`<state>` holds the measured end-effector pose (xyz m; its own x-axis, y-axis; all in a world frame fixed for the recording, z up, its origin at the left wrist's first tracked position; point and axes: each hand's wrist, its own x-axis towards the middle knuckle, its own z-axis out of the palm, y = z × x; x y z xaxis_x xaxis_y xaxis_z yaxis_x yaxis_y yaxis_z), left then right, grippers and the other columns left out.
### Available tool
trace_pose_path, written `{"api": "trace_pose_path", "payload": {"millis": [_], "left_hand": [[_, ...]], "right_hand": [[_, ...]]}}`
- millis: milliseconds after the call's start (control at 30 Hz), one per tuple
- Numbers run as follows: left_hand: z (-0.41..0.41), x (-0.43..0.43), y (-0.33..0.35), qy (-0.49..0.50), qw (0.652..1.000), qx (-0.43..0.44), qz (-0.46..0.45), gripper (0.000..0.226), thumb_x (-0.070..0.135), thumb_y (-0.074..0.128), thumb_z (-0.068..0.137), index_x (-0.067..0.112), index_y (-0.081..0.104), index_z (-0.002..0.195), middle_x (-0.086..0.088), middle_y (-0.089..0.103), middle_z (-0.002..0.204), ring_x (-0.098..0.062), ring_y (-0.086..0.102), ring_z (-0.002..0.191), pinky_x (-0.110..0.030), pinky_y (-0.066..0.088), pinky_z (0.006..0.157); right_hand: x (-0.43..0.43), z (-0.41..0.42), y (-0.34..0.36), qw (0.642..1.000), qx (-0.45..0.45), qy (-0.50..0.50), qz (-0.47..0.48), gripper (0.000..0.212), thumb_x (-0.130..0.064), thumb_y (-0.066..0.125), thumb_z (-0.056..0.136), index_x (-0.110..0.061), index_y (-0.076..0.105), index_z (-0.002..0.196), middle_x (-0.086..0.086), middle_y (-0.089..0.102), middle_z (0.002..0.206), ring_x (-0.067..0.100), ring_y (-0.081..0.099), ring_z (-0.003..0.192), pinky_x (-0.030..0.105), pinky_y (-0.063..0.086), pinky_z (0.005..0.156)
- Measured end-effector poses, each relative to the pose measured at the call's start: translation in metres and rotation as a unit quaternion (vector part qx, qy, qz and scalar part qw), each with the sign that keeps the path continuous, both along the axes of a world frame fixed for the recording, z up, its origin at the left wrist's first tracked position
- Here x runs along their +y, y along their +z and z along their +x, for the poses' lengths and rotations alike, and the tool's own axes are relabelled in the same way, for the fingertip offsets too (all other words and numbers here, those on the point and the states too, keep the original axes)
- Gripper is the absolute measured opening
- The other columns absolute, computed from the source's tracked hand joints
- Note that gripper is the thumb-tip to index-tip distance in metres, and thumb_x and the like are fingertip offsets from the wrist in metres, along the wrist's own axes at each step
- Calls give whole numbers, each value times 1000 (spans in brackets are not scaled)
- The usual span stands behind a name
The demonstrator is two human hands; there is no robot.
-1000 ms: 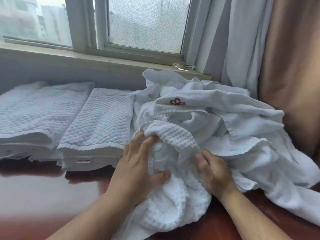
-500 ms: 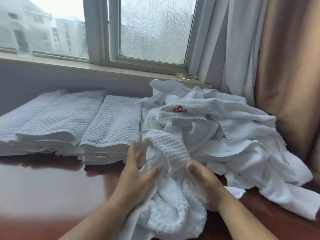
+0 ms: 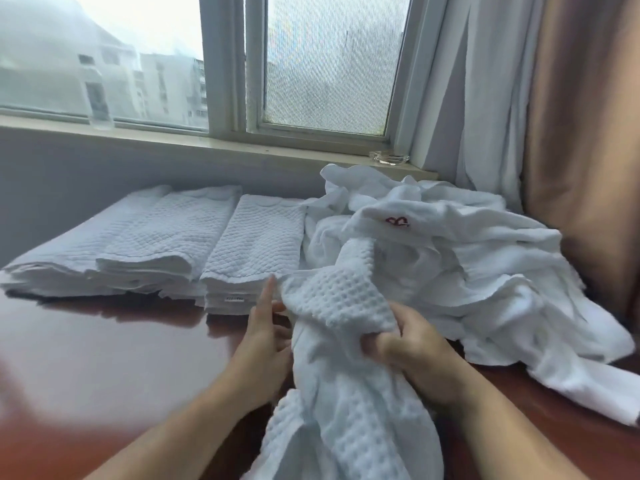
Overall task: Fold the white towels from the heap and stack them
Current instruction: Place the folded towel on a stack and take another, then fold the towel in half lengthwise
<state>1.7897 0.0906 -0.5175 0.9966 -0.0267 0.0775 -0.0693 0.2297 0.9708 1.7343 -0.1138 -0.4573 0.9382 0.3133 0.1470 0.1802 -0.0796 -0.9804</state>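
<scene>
waffle towel runs off the bottom edge (stack label too small to read).

The waffle-weave towel is white with a square-cell grid; the heap is white with one red emblem. Left of the heap, folded towel stacks show white diamond quilting on the reddish-brown tabletop; right of it, a tan curtain.

Daylit window w/ curtains, red-brown table.

soft daylight from the window; slight motion blur, edges warped.
</scene>
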Motion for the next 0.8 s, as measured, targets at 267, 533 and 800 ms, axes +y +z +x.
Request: {"api": "trace_pose_path", "payload": {"millis": [267, 533, 800], "left_hand": [[5, 15, 32, -88, 815, -271, 504, 7, 17, 64, 90, 23, 63, 88, 25, 55, 99, 7, 54, 95, -2, 37, 90], [-6, 13, 44, -181, 843, -289, 416, 8, 34, 64, 94, 29, 61, 99, 16, 68, 99, -1, 64, 95, -30, 51, 85], [-21, 35, 88, -319, 911, 40, 259, 31, 20, 62, 96, -9, 65, 110, -18, 68, 99, -28, 64, 88, -35, 50, 80]], "right_hand": [[-44, -10, 47, 985, 43, 117, -123, 37, -4, 63, 70, -19, 78, 100, -2, 76, 98, 9, 71, 91, 22, 55, 75], [-70, 10, 26, 800, -137, -325, -485, 9, -21, 62, 91, -22, 63, 83, 2, 68, 77, 34, 62, 85, 38, 47, 74], [-62, 22, 17, 690, -272, -520, -424, 18, -24, 58, 99, -14, 70, 108, 14, 72, 102, 44, 53, 102, 48, 36, 85]]}}
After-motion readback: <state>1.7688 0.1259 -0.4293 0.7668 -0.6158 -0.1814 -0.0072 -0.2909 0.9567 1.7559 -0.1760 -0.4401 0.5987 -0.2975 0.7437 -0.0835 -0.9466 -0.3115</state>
